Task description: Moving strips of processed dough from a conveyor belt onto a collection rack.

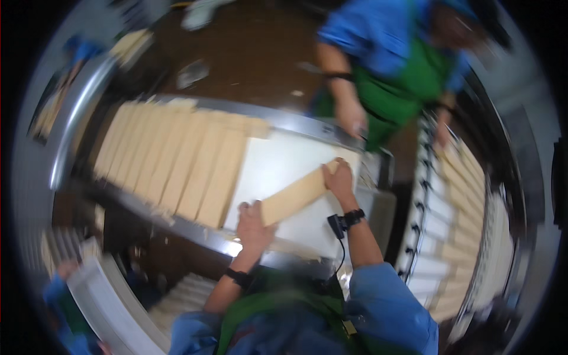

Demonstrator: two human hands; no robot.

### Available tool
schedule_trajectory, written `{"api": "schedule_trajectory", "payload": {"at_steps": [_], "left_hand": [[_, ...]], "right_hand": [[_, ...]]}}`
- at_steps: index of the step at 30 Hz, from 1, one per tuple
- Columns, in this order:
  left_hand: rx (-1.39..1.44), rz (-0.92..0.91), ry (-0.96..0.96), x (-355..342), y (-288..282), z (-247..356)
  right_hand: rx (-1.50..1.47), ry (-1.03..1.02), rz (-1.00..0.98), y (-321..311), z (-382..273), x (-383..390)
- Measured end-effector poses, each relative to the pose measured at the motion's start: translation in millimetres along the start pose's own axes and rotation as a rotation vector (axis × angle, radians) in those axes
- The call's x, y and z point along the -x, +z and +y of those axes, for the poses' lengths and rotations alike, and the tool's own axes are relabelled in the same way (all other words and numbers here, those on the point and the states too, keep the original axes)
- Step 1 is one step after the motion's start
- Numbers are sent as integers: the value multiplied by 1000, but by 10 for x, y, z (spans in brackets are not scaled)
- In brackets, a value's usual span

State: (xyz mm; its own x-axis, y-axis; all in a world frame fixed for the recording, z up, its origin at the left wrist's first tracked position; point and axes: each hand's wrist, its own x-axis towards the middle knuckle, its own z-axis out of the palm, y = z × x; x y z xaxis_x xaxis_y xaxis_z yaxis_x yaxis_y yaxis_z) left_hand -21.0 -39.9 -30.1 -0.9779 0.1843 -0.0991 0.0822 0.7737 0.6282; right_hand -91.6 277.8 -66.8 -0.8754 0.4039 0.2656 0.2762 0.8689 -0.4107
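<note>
My left hand point(253, 226) grips the lower-left end of a pale tan rectangular slab point(293, 192), and my right hand point(338, 177) holds its upper-right end. The slab lies diagonally over the white work surface point(248, 177) of a metal-edged bench point(293, 124). A row of several similar slabs point(165, 160) lies side by side on the left half of the bench. A black wrist device with a cable is on my right arm. The view is somewhat blurred.
A co-worker point(384, 71) in blue and green stands across the bench, one hand at a slatted rack point(414, 248) of tan slabs on the right. Another person point(65, 313) is at a metal trough point(106, 296) lower left, a third point(83, 50) at upper left.
</note>
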Motion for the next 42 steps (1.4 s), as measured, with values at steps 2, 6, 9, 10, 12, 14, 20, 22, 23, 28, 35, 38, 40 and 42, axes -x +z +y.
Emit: {"api": "schedule_trajectory", "payload": {"at_steps": [2, 6, 9, 10, 12, 14, 20, 22, 23, 28, 35, 38, 40, 42], "left_hand": [[-42, -118, 27, -86, 10, -101], [-179, -217, 73, -195, 299, 23], [-164, -138, 175, -35, 378, -116], [-115, -52, 183, -18, 374, -67], [-91, -54, 239, 131, 435, 194], [-72, -39, 270, 303, 502, 468], [71, -28, 651, 892, 1031, 1885], [100, -106, 735, 1158, 1363, 2407], [99, -154, 817, 1319, 1493, 2719], [0, -271, 926, 1867, 1942, 3894], [-347, -562, 983, 2300, 2811, 4777], [-98, -662, 1016, 2448, 3113, 4978], [99, -647, 1008, 2433, 3534, 4949], [302, -646, 1010, 2480, 3723, 5017]], "right_hand": [[68, -25, -78, -31, 232, 233], [-97, 110, 93, 2, 268, 457], [-82, 226, 32, -330, 28, 627], [-63, 267, 42, -456, -8, 736], [-148, 297, 147, -763, 141, 1006], [-127, 358, 259, -1069, 354, 1282], [-80, 562, 747, -2297, 1397, 2078], [137, 544, 821, -2705, 2107, 2423], [330, 473, 873, -2874, 2548, 2637], [115, 803, 799, -3814, 3538, 2912], [323, 1142, 10, -4300, 4652, 3024], [649, 1160, 97, -4404, 4896, 3177], [776, 1064, 143, -4370, 4868, 3171], [910, 985, 191, -4328, 4764, 3312]]}}
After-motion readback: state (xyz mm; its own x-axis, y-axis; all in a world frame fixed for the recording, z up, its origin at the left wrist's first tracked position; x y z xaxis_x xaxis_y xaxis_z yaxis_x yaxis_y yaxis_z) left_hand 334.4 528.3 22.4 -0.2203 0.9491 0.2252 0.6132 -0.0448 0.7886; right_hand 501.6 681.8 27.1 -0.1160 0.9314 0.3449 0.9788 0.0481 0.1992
